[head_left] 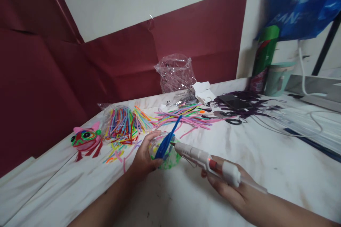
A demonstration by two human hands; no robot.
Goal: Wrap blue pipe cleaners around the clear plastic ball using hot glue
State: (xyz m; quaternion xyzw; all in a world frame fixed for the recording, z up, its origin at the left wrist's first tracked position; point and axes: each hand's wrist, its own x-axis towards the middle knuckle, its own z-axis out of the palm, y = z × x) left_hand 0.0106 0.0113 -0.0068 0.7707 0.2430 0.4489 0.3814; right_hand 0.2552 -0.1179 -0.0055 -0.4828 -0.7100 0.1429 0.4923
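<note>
My left hand (pixel 147 154) is closed on a clear round object (pixel 170 159) with green, yellow and other coloured bits. Blue pipe cleaners (pixel 165 144) lie across this object under my left thumb, their ends sticking up and away. My right hand (pixel 226 181) grips a white glue gun (pixel 197 154) with a clear glue stick at its rear. The gun's nozzle points left, at or just beside the blue strands; whether it touches them I cannot tell.
A red animal-face craft (pixel 86 140) sits at left. Beside it are a bag of pipe cleaners (pixel 121 122) and loose strands (pixel 186 117). Behind stands a clear plastic bag (pixel 177 74). A phone (pixel 234 102), scissors (pixel 233 121) and green cup (pixel 279 78) are at right.
</note>
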